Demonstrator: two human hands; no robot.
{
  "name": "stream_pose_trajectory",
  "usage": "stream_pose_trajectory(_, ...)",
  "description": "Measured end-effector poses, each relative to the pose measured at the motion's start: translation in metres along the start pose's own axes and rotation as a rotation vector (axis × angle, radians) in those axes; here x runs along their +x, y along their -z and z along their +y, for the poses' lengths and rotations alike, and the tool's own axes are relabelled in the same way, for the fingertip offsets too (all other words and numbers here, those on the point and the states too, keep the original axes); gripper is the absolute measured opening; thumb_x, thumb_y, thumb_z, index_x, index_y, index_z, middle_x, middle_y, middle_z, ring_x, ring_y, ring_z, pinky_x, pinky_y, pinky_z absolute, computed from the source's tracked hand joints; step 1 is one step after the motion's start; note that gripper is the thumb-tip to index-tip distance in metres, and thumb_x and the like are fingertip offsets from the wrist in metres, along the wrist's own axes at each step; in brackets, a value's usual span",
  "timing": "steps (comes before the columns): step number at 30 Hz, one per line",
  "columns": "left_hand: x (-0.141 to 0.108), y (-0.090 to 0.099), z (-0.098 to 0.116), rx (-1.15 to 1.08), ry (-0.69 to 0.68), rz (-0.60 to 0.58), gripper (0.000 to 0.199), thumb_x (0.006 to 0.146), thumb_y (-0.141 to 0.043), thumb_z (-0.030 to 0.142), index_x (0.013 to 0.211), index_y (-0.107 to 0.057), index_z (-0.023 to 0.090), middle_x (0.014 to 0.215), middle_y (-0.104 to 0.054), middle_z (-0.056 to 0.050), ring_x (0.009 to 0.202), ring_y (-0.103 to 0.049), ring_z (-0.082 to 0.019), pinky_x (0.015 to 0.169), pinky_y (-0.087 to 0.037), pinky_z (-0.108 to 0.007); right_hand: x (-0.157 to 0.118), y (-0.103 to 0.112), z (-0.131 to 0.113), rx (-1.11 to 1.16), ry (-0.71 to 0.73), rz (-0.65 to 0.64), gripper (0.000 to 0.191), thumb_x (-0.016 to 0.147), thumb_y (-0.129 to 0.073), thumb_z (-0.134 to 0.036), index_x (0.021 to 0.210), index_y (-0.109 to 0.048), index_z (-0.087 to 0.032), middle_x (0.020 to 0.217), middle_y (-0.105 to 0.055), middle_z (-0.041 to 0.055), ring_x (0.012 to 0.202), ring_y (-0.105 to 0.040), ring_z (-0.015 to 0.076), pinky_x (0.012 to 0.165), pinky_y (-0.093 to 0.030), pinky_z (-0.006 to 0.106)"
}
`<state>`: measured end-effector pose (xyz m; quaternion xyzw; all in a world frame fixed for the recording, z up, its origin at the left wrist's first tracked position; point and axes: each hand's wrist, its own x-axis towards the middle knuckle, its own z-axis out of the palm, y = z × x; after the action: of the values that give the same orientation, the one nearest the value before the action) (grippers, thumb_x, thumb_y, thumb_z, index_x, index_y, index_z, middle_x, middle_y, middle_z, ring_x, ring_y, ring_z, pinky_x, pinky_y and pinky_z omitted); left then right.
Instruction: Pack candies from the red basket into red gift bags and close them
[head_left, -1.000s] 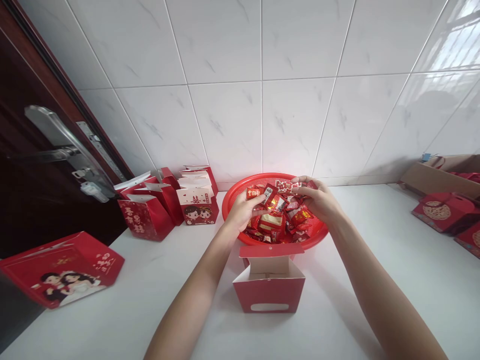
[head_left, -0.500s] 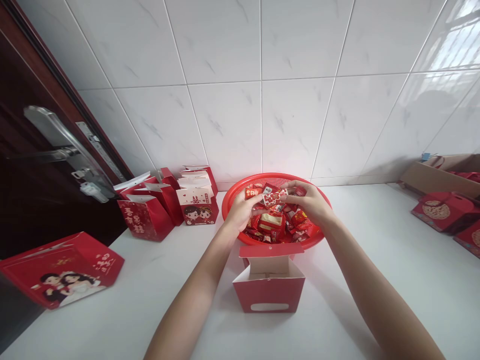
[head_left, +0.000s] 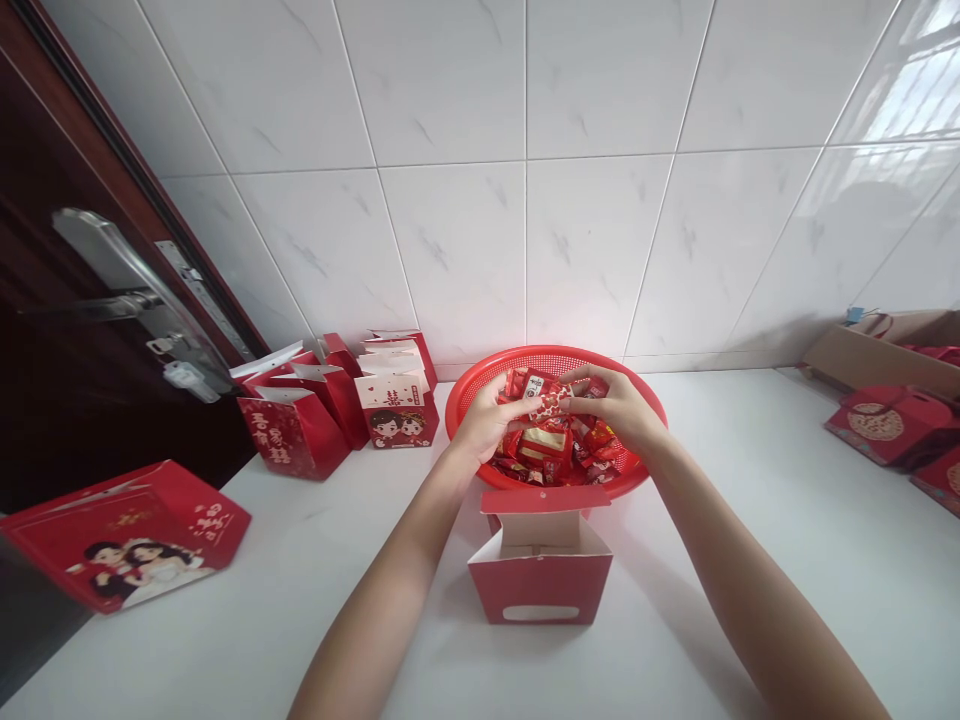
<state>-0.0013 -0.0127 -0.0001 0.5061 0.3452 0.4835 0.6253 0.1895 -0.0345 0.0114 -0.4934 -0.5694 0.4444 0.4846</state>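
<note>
My left hand [head_left: 486,420] and my right hand [head_left: 611,405] meet above a red plastic basket [head_left: 656,410] heaped with wrapped sweets [head_left: 556,468]. Between their fingertips is a small red-and-white patterned wrapped candy [head_left: 553,404], pinched from both sides. Just behind it, against my left fingers, shows a red candy with a pale label [head_left: 535,386]; I cannot tell whether it is held or lies on the heap. In front of the basket, between my forearms, stands a red gift box [head_left: 541,588] with its top flaps up and its pale inside showing.
Several red gift boxes [head_left: 300,435] stand at the left by the wall, one with a cartoon couple [head_left: 399,425]. A larger red box [head_left: 142,540] sits at the left table edge near the door handle [head_left: 112,250]. At right are red boxes [head_left: 885,425] and a cardboard carton [head_left: 862,348].
My left fingers have shifted slightly right along the patterned candy, and the pale-labelled candy behind it shows more. The gift box and basket stay in place; the view has moved a little.
</note>
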Motion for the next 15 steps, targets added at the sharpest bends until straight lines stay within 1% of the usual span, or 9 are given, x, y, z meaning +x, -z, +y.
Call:
stream_pose_trajectory(2,-0.0009,0.0004,-0.0009,0.020,-0.008,-0.027,0.043,0.062,-0.089,0.025,0.099,-0.069,0.020,0.093,-0.076,-0.004,0.077,-0.072,-0.020,0.064,-0.058,-0.030,-0.0006,-0.0005,-0.0013,-0.009,-0.003,0.005,0.032,0.066,-0.082,-0.027,0.094,-0.069,-0.020,0.074,-0.066,-0.0012,0.065,-0.064,0.0150,0.059,-0.050,0.028)
stream_pose_trajectory(5,-0.0007,0.0010,-0.0022,0.020,-0.022,-0.033,0.040,0.062,-0.090,0.026,0.096,-0.069,0.019,0.095,-0.077,-0.006,0.077,-0.073,-0.022,0.065,-0.058,-0.032,-0.0018,-0.0007,-0.0037,-0.014,-0.011,0.007,0.032,0.069,-0.082,-0.030,0.096,-0.069,-0.020,0.075,-0.068,-0.0002,0.067,-0.066,0.0161,0.061,-0.051,0.029)
stream_pose_trajectory(7,0.0000,0.0014,-0.0027,0.011,-0.029,-0.036,0.041,0.063,-0.090,0.026,0.097,-0.069,0.019,0.095,-0.078,-0.006,0.077,-0.074,-0.023,0.065,-0.059,-0.033,-0.0029,0.0000,-0.0052,-0.024,-0.019,0.009,0.031,0.073,-0.081,-0.035,0.097,-0.069,-0.020,0.076,-0.068,0.0005,0.069,-0.067,0.0169,0.062,-0.053,0.029)
stream_pose_trajectory(10,0.0012,0.0022,-0.0036,0.014,-0.034,-0.037,0.043,0.063,-0.090,0.025,0.100,-0.069,0.019,0.094,-0.078,-0.006,0.075,-0.073,-0.021,0.067,-0.060,-0.033,-0.0040,0.0024,-0.0056,-0.056,-0.024,0.006,0.032,0.076,-0.080,-0.039,0.100,-0.069,-0.021,0.077,-0.068,0.0008,0.070,-0.066,0.0165,0.063,-0.053,0.029)
stream_pose_trajectory(13,0.0023,0.0032,-0.0053,0.023,-0.045,-0.061,0.043,0.064,-0.090,0.026,0.101,-0.069,0.019,0.095,-0.078,-0.007,0.077,-0.074,-0.022,0.071,-0.061,-0.034,-0.0038,0.0051,-0.0040,-0.085,-0.014,-0.023,0.035,0.077,-0.079,-0.041,0.103,-0.069,-0.021,0.084,-0.070,0.0020,0.073,-0.065,0.0163,0.065,-0.052,0.028)
stream_pose_trajectory(15,0.0028,0.0037,-0.0062,0.032,-0.043,-0.080,0.043,0.065,-0.089,0.028,0.102,-0.069,0.018,0.096,-0.078,-0.007,0.080,-0.074,-0.022,0.073,-0.061,-0.034,-0.0034,0.0061,-0.0035,-0.110,-0.002,-0.012,0.034,0.079,-0.077,-0.044,0.103,-0.069,-0.021,0.091,-0.071,0.0033,0.077,-0.065,0.0162,0.065,-0.052,0.027)
